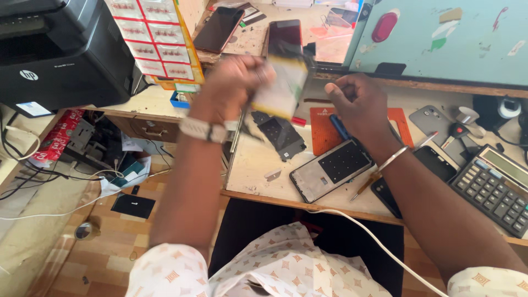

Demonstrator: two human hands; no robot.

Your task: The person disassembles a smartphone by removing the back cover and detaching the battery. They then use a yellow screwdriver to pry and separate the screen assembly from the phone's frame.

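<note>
My left hand (234,85) is raised above the wooden workbench (258,159) and grips a flat white and yellow phone part (281,88), blurred by motion. A pale band sits on that wrist. My right hand (357,102) hovers just right of the part, fingers curled, and I cannot tell whether it touches it. Below the hands lie a black inner plate (281,135), an opened phone frame (330,168) and an orange mat (324,132). A thin metal bracelet circles my right wrist.
A black printer (60,49) stands at the left. Two dark phones (220,27) lie at the back. A calculator (495,187), a grey phone back (434,121) and another dark phone (434,165) sit at the right. A white cable (374,236) crosses my lap.
</note>
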